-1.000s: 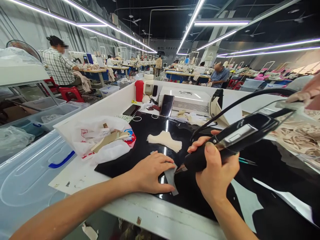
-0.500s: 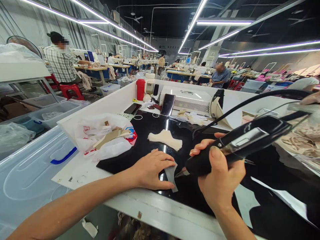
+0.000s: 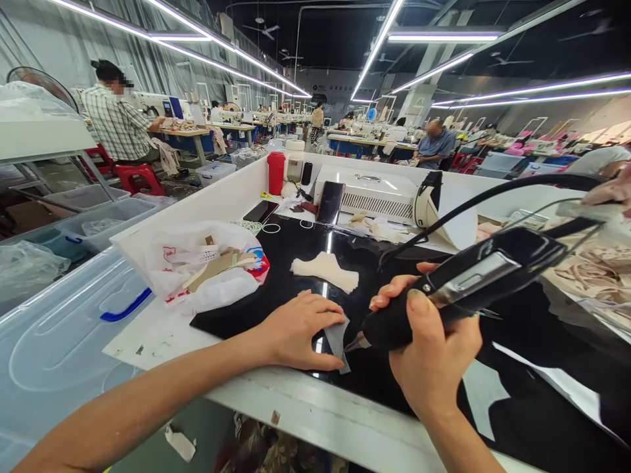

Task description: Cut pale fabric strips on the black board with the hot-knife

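Note:
My right hand [image 3: 434,341] is wrapped round a black handheld tool [image 3: 463,282] with a silver plate. Its pointed tip reaches down beside a small grey fabric piece [image 3: 337,341] on the black work surface [image 3: 280,315]. On the left side of that piece, my left hand [image 3: 300,332] lies with thumb and fingers spread, fingertips touching its edges. Just beyond it rests a stack of cream fabric pieces [image 3: 326,270].
A white plastic bag [image 3: 207,289] with scraps sits left. A red cup [image 3: 276,173], a phone [image 3: 331,202] and a white machine [image 3: 369,190] stand at the back. A co-worker's hand [image 3: 611,190] is at far right. People sit beyond.
The tool in my right hand has shifted slightly left, its tip still beside the grey piece. My left hand stays nearly in place. The view has moved a little.

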